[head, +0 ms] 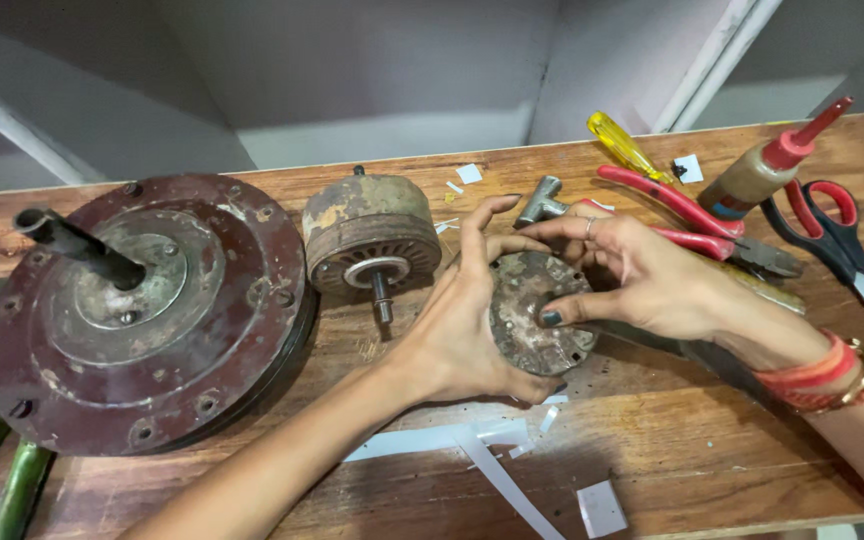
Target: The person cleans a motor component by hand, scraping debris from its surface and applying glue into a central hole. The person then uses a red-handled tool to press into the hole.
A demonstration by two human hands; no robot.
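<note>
White paper strips (492, 450) lie nearest you on the wooden bench (712, 440), just below the round metal end plate (532, 315). Your left hand (462, 320) grips that plate's left edge; your right hand (642, 275) pinches its centre. Left of the plate: rusty rotor (370, 235), then large brown motor cover (147, 310).

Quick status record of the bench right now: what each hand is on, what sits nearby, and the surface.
left hand: grips the left edge of the round metal plate, held tilted on edge
right hand: fingers on the plate's face, thumb at its centre
left of plate: motor core, large maroon housing
behind: pliers, yellow screwdriver, glue bottle, scissors
surface: wooden bench, paper scraps
</note>
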